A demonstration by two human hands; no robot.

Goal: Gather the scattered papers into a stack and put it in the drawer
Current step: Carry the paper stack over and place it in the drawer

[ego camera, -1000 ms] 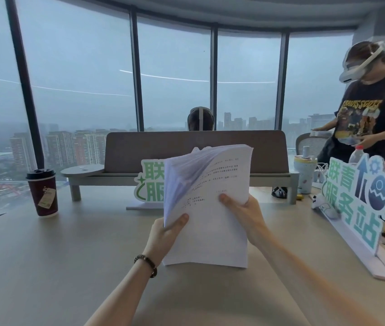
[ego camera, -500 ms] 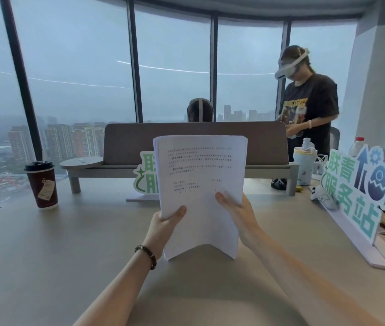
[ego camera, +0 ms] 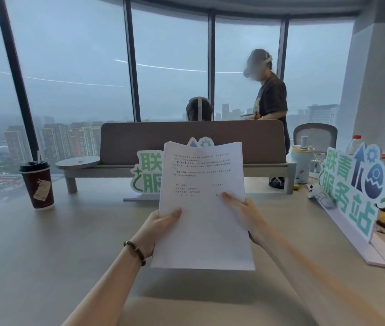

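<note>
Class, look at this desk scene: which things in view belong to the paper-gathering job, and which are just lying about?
Part of the job:
- stack of papers
- left hand gripping its left edge
- right hand gripping its right edge

Just lying about:
- coffee cup
- green sign
- pale blue tumbler
- second green sign behind the papers

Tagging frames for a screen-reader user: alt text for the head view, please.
Two bare hands hold a stack of printed papers upright above a beige desk, the left hand gripping its left edge and the right hand its right edge. A lidded red coffee cup stands at left, a green-lettered sign at right, with windows behind.
</note>
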